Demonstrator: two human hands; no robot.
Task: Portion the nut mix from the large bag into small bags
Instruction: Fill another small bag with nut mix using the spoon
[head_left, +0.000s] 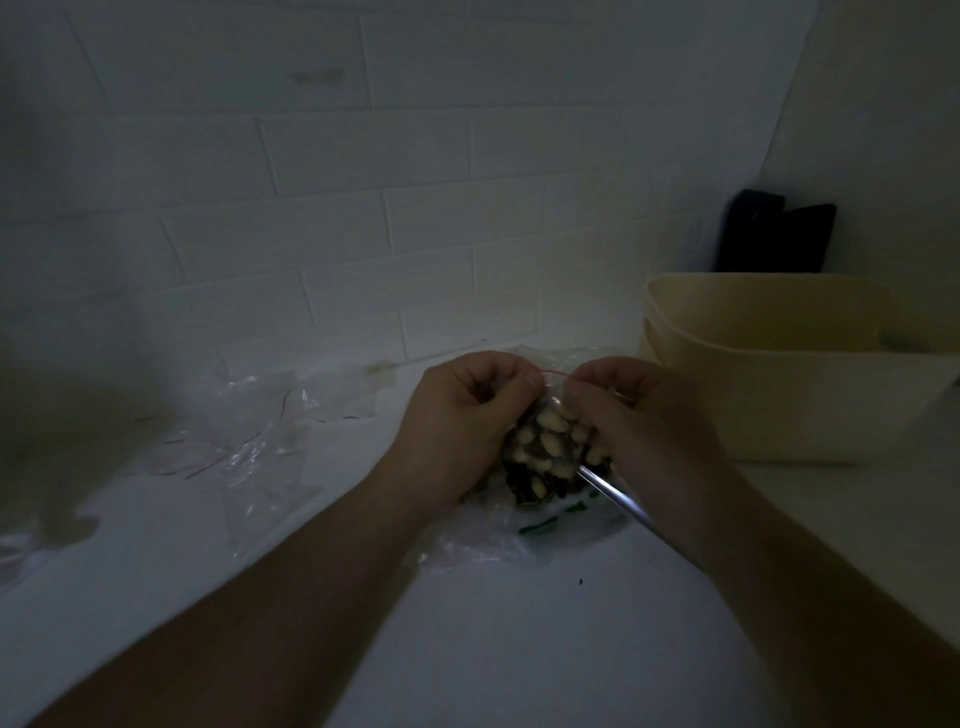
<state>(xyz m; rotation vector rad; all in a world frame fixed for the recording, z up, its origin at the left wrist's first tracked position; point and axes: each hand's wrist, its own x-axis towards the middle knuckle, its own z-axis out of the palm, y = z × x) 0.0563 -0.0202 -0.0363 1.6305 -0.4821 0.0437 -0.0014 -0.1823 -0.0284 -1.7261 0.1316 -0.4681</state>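
Note:
A small clear bag (543, 447) with a red zip line at its top holds pale nuts and dark pieces. My left hand (457, 421) pinches the bag's top edge on the left. My right hand (644, 431) pinches the top edge on the right, and a shiny metal handle (615, 493) runs under its palm. Beneath both hands lies a larger crumpled clear bag with green print (540, 525), flat on the white counter (519, 649).
Several empty clear bags (260, 431) lie spread on the counter to the left. A beige plastic tub (779, 374) stands at the right, with a dark object (769, 239) behind it against the white tiled wall (363, 208).

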